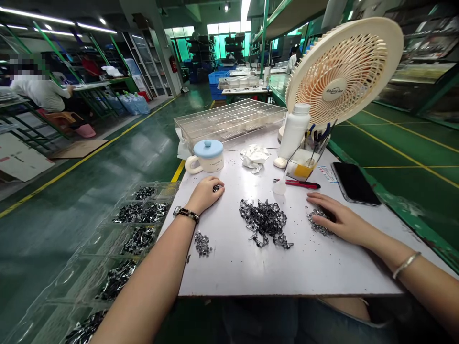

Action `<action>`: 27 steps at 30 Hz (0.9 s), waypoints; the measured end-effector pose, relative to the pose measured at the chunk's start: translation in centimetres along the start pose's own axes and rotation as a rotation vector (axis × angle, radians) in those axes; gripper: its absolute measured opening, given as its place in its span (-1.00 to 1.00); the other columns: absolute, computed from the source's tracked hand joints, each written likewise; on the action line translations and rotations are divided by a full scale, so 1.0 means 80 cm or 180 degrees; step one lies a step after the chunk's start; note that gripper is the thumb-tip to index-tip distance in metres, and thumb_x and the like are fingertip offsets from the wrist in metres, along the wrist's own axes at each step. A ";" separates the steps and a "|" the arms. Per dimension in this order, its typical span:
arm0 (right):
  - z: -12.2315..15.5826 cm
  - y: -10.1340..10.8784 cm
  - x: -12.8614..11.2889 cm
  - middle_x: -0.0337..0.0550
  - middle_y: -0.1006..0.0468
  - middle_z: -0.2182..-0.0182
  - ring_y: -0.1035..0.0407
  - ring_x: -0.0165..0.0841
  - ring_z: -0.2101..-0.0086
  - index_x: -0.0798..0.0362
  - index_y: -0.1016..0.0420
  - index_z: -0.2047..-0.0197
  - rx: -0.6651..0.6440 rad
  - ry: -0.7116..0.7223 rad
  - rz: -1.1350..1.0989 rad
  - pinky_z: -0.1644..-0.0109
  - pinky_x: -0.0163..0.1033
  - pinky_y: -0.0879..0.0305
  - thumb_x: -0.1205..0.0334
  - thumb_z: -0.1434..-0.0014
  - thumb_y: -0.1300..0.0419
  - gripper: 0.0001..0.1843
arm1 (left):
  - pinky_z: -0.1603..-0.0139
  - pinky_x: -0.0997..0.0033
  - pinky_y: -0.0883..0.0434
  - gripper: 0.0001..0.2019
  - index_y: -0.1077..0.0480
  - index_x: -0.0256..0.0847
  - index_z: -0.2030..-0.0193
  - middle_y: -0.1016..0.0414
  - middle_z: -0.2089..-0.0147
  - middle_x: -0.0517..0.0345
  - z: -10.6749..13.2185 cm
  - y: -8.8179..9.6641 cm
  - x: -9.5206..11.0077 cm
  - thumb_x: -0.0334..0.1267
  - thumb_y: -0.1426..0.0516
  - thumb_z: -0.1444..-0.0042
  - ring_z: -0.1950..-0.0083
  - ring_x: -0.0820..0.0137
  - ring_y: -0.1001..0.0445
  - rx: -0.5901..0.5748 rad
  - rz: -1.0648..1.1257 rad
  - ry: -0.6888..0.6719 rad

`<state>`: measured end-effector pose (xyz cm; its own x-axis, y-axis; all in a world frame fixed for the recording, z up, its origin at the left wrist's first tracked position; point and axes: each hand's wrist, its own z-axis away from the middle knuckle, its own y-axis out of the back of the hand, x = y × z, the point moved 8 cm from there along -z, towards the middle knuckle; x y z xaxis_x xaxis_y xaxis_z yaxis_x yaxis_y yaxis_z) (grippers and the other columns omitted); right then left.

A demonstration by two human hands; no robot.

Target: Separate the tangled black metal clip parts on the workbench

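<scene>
My left hand (207, 195) rests on the white table, its fingers curled round some small dark and silvery metal parts (217, 188). My right hand (339, 219) lies with fingers stretched out at the edge of a little pile of shiny metal pieces (317, 222), partly covering it. Between the hands is a heap of small black parts with metal pins (264, 220). Another small group of silvery pieces (202, 243) lies beside my left forearm. Just beyond my left hand stands a cream mug (214, 164) with a blue lid.
A crumpled white wrapper (254, 156), a white bottle (295, 130), a tool holder (304, 162), a red cutter knife (303, 184) and a phone (355, 182) occupy the table's far side. A large fan (344, 71) stands behind. Compartment trays (138, 241) of black parts lie at left.
</scene>
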<state>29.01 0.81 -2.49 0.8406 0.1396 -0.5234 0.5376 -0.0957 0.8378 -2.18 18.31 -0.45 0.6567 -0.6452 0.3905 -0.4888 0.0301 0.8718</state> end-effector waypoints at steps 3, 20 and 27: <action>0.010 -0.003 -0.005 -0.12 -0.29 -0.20 -0.20 -0.15 -0.19 -0.09 -0.37 -0.13 -0.0066 0.0016 -0.0210 -0.30 0.06 -0.12 -0.10 -0.14 -0.12 -0.48 | 0.02 0.12 -0.45 -0.74 -0.37 -0.27 0.01 -0.42 -0.01 0.00 0.000 0.004 -0.003 -0.18 -0.10 -0.23 0.03 0.29 -0.45 0.0055 0.0035 0.0086; 0.019 -0.005 -0.007 -0.21 -0.37 -0.15 -0.21 -0.06 -0.18 -0.22 -0.40 -0.09 -0.0148 -0.0170 -0.0802 -0.29 0.14 -0.12 -0.10 -0.14 -0.10 -0.54 | 0.05 0.14 -0.46 -0.73 -0.36 -0.28 0.00 -0.43 0.00 0.01 0.001 0.031 -0.032 -0.18 -0.10 -0.23 0.05 0.29 -0.46 0.0647 0.0940 0.0996; 0.013 0.041 -0.046 -0.17 -0.40 -0.12 -0.28 -0.17 -0.14 -0.26 -0.37 -0.11 0.0314 0.0290 -0.0376 -0.22 -0.12 -0.29 0.11 -0.17 -0.13 -0.60 | 0.09 0.18 -0.50 -0.75 -0.38 -0.32 0.04 -0.49 0.09 0.02 0.006 0.057 0.007 -0.20 -0.10 -0.24 0.11 0.32 -0.51 0.1034 0.1564 0.0916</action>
<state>27.81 -1.04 2.03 0.7640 0.2440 -0.5973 0.6400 -0.1690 0.7495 -4.35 17.73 3.60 0.4181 -0.3837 0.8234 -0.8901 0.0081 0.4558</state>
